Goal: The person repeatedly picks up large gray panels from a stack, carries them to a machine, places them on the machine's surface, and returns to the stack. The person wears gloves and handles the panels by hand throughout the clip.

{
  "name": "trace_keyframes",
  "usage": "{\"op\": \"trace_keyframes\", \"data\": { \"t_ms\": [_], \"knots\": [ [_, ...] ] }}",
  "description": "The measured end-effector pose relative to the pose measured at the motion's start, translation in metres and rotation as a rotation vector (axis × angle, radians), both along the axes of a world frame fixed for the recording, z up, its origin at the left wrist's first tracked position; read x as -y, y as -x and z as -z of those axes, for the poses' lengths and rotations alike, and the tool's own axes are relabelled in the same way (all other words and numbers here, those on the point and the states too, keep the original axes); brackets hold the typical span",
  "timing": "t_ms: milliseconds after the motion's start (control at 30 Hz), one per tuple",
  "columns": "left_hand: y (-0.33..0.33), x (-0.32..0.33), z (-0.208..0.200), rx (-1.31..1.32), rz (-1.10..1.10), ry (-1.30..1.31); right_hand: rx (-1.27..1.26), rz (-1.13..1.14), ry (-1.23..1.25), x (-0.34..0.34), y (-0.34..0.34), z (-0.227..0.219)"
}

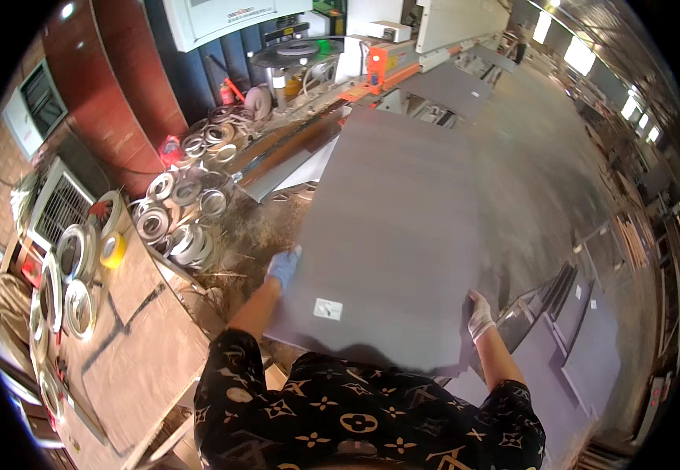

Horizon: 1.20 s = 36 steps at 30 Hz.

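Note:
A large flat grey panel stretches out in front of me, its near edge close to my body. A small white label is stuck near its lower left. At the panel's left edge is my left hand in a light blue glove, closed on that edge. My right hand, in a whitish glove, grips the right edge a little nearer to me. Some fingers of both hands are hidden by the panel.
Rolls of edge banding lie on the floor at left. A wooden table carries more rolls and yellow tape. Ahead stands a machine with an orange part. Grey panels are stacked at right, and a person stands far off.

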<state>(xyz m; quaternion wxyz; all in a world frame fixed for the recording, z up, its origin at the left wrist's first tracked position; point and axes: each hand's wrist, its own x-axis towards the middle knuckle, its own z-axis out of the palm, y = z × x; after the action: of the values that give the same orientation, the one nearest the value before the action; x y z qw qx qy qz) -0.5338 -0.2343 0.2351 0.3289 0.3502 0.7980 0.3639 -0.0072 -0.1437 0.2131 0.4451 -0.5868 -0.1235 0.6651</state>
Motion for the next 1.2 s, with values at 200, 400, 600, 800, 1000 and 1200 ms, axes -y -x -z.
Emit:
{"op": "trace_keyframes", "data": {
  "t_ms": [200,400,600,800,1000,1200],
  "knots": [
    [0.062,-0.01,-0.085,-0.572,-0.225,-0.147,-0.155,-0.255,0.21,0.005,0.12,-0.064],
    [-0.01,0.032,-0.067,-0.7,-0.347,-0.487,-0.319,-0.39,0.39,-0.017,0.22,-0.036],
    [-0.051,0.076,-0.002,-0.307,-0.575,-0.651,-0.164,-0.706,0.267,-0.01,0.287,-0.077],
    [-0.061,0.067,0.011,0.589,-0.727,-0.638,-0.289,-0.62,0.239,-0.024,0.298,-0.05],
    [-0.058,0.078,0.024,1.166,-0.645,-0.665,-0.299,-0.579,0.199,-0.03,0.294,-0.013],
    [-0.057,0.076,0.014,1.196,-0.558,-0.517,-0.15,-0.491,0.166,-0.028,0.305,-0.016]
  ]
}}
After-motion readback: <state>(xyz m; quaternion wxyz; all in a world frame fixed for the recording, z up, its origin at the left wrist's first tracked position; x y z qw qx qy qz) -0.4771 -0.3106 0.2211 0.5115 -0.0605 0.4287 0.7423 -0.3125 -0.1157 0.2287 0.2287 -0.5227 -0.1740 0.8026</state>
